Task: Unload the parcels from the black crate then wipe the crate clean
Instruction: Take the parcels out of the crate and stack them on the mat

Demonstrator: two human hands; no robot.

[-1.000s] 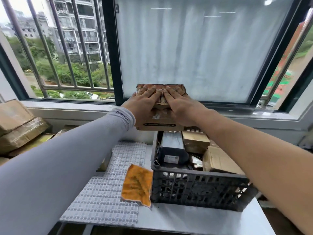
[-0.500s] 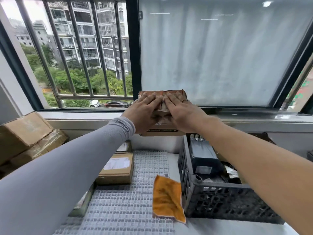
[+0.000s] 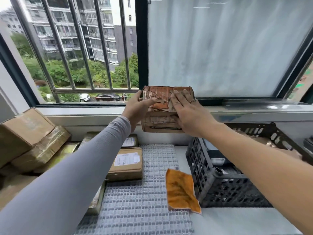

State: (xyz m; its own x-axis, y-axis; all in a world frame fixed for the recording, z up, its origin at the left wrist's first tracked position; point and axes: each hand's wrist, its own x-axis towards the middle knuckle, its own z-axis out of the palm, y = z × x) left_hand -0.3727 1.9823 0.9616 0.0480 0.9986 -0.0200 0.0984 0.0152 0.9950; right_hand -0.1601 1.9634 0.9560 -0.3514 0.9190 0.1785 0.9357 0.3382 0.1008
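Two hands carry a taped cardboard parcel (image 3: 166, 110) in the air, left of the black crate (image 3: 225, 182): left hand (image 3: 138, 110) curls around its side, right hand (image 3: 189, 112) presses flat, fingers together. That unhooked palm could let the parcel slip onto the counter (image 3: 237, 221).

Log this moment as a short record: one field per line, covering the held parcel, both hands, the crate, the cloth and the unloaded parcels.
held parcel: taped brown parcel, up in front of the window
left hand: left hand grips its left edge
right hand: right hand lies flat on its top
crate: black crate at right, parcels inside
cloth: orange cloth on the white mat, beside the crate
unloaded: cardboard boxes piled at left
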